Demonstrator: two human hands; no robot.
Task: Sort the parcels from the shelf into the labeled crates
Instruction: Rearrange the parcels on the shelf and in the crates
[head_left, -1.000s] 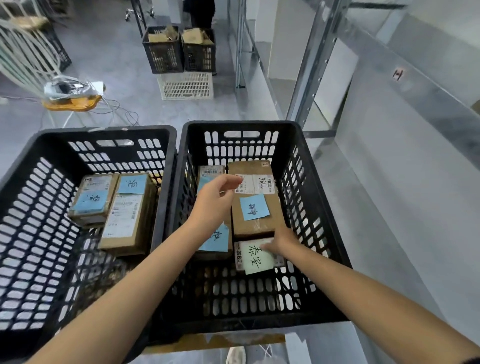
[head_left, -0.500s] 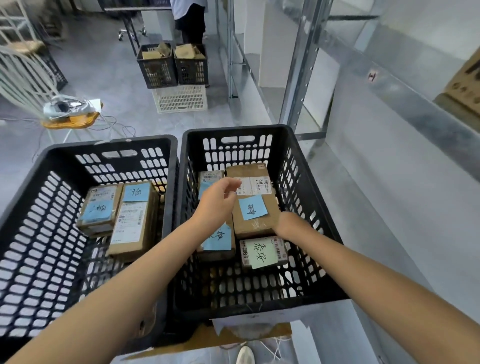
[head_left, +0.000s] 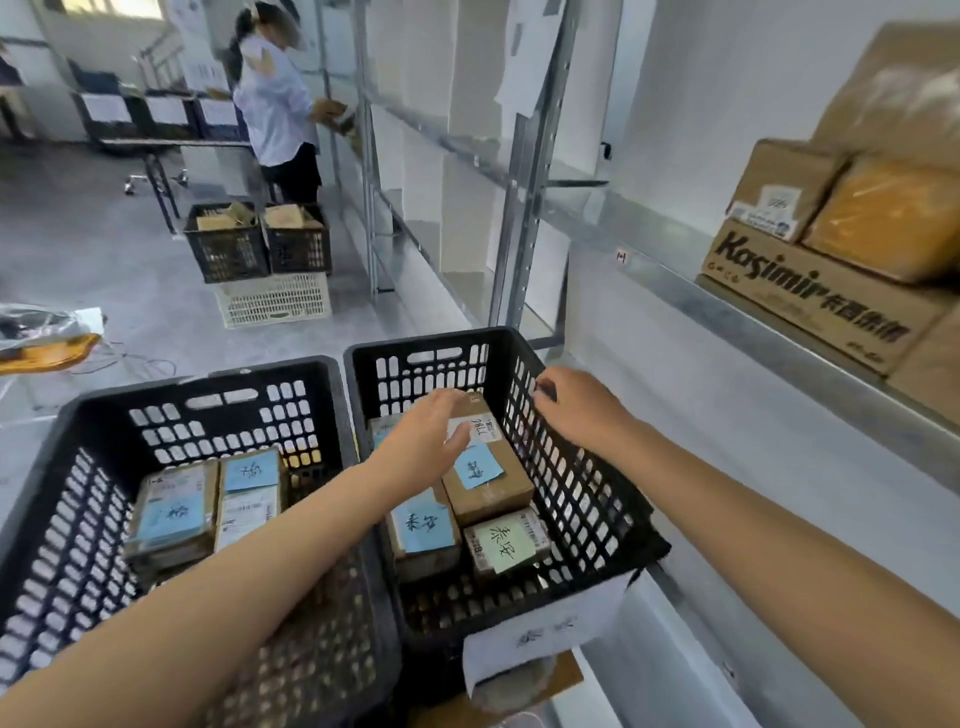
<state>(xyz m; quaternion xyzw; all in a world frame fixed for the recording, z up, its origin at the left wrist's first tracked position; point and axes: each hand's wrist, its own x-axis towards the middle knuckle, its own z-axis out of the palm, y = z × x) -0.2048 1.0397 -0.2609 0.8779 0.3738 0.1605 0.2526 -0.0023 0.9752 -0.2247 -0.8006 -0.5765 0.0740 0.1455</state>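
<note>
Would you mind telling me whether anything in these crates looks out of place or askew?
The white paper label on the right crate's near wall hangs loose and bows outward instead of lying flat. The parcels inside look intact.

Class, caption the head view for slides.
Left hand hovers over parcels in the right black crate; right hand curls over its rim.

The left hand (head_left: 423, 441) is hovering over parcels (head_left: 485, 486) (four, packed close) in the right crate (head_left: 587, 519); the right hand (head_left: 584, 408) is hanging at its right wall. The left crate (head_left: 218, 373) is standing leftward, the shelf (head_left: 753, 332) rightward.
</note>
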